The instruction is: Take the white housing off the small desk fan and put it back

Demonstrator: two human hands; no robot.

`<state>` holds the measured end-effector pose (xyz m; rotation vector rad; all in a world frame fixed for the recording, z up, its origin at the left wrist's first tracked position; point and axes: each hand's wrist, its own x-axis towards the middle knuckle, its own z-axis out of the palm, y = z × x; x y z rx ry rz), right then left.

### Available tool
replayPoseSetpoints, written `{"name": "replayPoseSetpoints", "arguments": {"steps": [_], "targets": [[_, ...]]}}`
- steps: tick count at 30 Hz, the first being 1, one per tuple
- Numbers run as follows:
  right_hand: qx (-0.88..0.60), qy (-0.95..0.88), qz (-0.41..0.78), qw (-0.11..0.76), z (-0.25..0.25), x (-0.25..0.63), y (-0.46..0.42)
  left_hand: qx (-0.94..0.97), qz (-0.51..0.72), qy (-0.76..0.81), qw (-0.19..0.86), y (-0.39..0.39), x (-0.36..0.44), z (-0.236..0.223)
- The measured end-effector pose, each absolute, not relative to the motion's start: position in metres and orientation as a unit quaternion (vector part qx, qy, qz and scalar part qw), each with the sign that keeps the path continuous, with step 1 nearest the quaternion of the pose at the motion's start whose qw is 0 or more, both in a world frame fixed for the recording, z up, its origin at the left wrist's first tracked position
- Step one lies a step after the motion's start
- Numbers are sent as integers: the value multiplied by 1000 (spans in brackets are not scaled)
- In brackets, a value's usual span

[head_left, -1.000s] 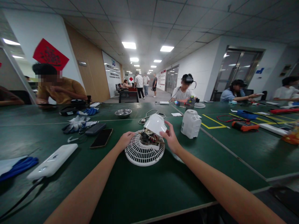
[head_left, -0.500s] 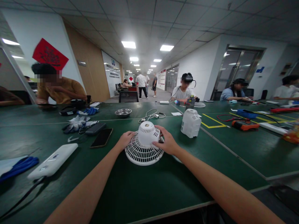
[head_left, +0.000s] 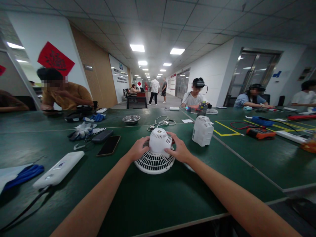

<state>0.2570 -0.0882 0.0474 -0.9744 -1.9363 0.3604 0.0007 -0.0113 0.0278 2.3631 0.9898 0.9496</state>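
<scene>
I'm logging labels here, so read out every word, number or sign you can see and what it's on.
Nothing reads with certainty.
White device: perhaps "6", blurred.
Red wall paper: black characters, unreadable.
Left wall sign: lettering too small.
Red-framed notice board: too small.

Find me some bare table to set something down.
The green table lies bare before you, up to the white grille, and on the right, this side of the orange meter. It's crowded left, around the phone, gloves and white device.

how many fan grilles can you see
2: near fan grille under the white motor cover; far fan grille by a person in a headset. Some may be hidden.
</scene>
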Motion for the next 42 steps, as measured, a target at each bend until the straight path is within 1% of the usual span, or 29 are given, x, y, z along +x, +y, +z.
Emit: {"name": "replayPoseSetpoints", "arguments": {"steps": [5, 15, 22, 30, 38, 42], "targets": [[-400, -782, 149, 453, 46, 259, -86, 847, 328, 359, 213, -20, 3, 36], [-416, -795, 126, 424, 37, 259, -76, 868, 298, 373, 136, -21, 10, 36], [-429, -782, 170, 419, 40, 258, -79, 864, 300, 381, 137, -21, 11, 37], [-417, -770, 215, 433, 43, 256, -85, 864, 296, 385, 133, -24, 11, 39], [-415, -772, 208, 435, 41, 257, -82, 867, 296, 384, 114, -19, 11, 34], [-419, -772, 201, 435, 41, 256, -82, 869, 291, 379, 128, -18, 10, 34]]}}
